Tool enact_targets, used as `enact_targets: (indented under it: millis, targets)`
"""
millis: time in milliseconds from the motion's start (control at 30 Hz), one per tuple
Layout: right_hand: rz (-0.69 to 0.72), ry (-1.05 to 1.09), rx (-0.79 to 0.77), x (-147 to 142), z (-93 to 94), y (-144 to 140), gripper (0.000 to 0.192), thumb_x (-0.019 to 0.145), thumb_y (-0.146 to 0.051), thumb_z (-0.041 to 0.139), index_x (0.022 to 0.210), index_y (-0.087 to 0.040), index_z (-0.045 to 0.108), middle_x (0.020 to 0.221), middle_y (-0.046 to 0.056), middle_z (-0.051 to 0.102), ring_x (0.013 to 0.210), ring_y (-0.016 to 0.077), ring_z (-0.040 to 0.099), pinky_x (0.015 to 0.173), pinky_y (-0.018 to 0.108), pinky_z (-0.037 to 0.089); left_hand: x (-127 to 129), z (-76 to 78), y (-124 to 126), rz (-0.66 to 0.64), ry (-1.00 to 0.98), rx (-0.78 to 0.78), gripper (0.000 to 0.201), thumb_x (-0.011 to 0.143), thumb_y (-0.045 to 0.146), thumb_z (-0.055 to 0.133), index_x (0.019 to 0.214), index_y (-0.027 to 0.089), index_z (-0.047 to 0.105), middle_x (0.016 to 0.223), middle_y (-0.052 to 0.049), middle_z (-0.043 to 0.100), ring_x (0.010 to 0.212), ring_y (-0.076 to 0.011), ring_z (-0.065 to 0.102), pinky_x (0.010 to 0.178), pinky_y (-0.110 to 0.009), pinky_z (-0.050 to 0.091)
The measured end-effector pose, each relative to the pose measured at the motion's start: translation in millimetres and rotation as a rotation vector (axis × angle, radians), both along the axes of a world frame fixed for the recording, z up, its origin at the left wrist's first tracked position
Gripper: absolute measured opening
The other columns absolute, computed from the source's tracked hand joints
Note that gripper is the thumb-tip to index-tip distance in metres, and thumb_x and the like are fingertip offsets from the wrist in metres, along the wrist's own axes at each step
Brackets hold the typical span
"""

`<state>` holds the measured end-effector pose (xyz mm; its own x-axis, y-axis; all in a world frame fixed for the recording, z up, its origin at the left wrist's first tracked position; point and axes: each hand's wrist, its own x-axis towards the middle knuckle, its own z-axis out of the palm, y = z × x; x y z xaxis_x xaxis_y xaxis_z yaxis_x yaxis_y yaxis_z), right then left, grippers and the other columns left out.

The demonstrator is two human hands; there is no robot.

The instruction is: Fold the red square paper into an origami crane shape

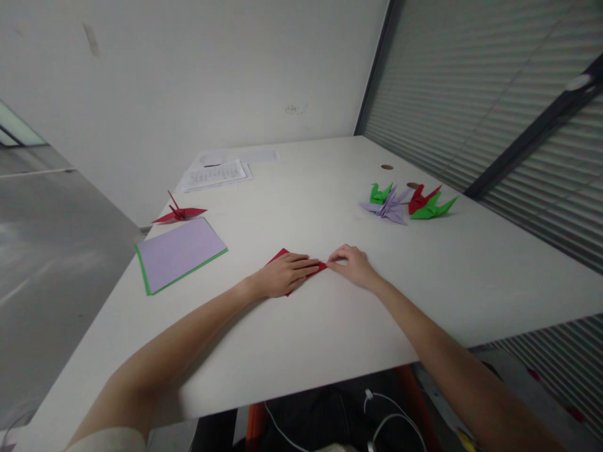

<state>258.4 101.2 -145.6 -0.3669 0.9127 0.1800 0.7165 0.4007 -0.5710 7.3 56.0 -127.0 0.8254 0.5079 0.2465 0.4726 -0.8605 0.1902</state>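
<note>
Both bare arms reach forward over the near edge of the table, meeting mid-table; left hand (pixel 282 275) lies flat, palm down, fingers stretched toward the right; right hand (pixel 351 265) is curled, fingertips pinched together, almost touching the left fingers

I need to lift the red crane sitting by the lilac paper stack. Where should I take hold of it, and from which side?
Judging by its pose, pinch the red crane from above at its raised central body. The wings spread flat and thin on the white table and the tail spike is slender, so both would probably bend. The lilac paper stack lies close in front of it.
</note>
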Motion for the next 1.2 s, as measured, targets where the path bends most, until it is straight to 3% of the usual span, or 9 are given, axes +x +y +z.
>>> enact_targets:
  millis: [133,433,567,833,1033,1200]
  targets:
    - [-0.034,-0.032,-0.033,-3,3.2,-1,0.013,0.078,-0.038,0.07,0.076,-0.026,0.073,0.09,0.003,0.068,0.089,0.0216,0.06,0.085,0.039,0.04,1,-0.7,-2,0.0,0.029,0.02,0.051,0.1,0.038,0.038,0.148,0.019,0.034,0.147,-0.01,0.045,0.137,-0.0255,0.04,0.112,-0.047,0.035]
    - [-0.092,-0.152,-0.084,-9,9.7,-7,0.013,0.079,-0.039,0.069,0.079,-0.026,0.074,0.105,0.005,0.064,0.105,0.0271,0.054,0.092,0.044,0.035,4,-5.0,-5,0.016,0.017,-0.025,0.045,0.102,0.031,0.033,0.145,0.017,0.038,0.15,-0.012,0.04,0.142,-0.025,0.032,0.116,-0.05,0.031]
    - [-0.074,-0.149,-0.049,-6,6.2,-8,0.013,0.081,-0.038,0.067,0.08,-0.026,0.073,0.106,0.006,0.063,0.105,0.0273,0.052,0.091,0.045,0.034,3,-6.3,-4,0.01,0.026,-0.003,0.044,0.102,0.033,0.034,0.144,0.02,0.041,0.15,-0.011,0.041,0.141,-0.0258,0.035,0.114,-0.051,0.033]
    - [-0.043,-0.159,0.03,-4,0.8,-10,0.016,0.085,-0.038,0.063,0.082,-0.026,0.071,0.102,0.006,0.062,0.1,0.0257,0.052,0.087,0.042,0.035,3,-9.9,-4,-0.009,0.007,0.058,0.046,0.101,0.034,0.037,0.142,0.014,0.043,0.146,-0.014,0.046,0.139,-0.0282,0.038,0.114,-0.051,0.034]
    - [-0.029,-0.172,0.085,-4,-0.8,-12,0.016,0.087,-0.037,0.061,0.083,-0.024,0.069,0.101,0.007,0.061,0.098,0.0254,0.052,0.085,0.041,0.036,3,-3.6,-5,-0.049,-0.018,0.036,0.046,0.099,0.037,0.043,0.14,0.016,0.045,0.145,-0.015,0.046,0.137,-0.0296,0.04,0.112,-0.053,0.034]
    - [-0.008,-0.161,0.116,-4,-1.7,-12,0.014,0.086,-0.036,0.063,0.082,-0.024,0.068,0.099,0.007,0.063,0.097,0.0258,0.054,0.084,0.041,0.037,2,-0.4,-2,0.084,-0.177,-0.084,0.039,0.1,0.026,0.04,0.136,0.016,0.049,0.134,-0.014,0.057,0.124,-0.0223,0.054,0.105,-0.043,0.046]
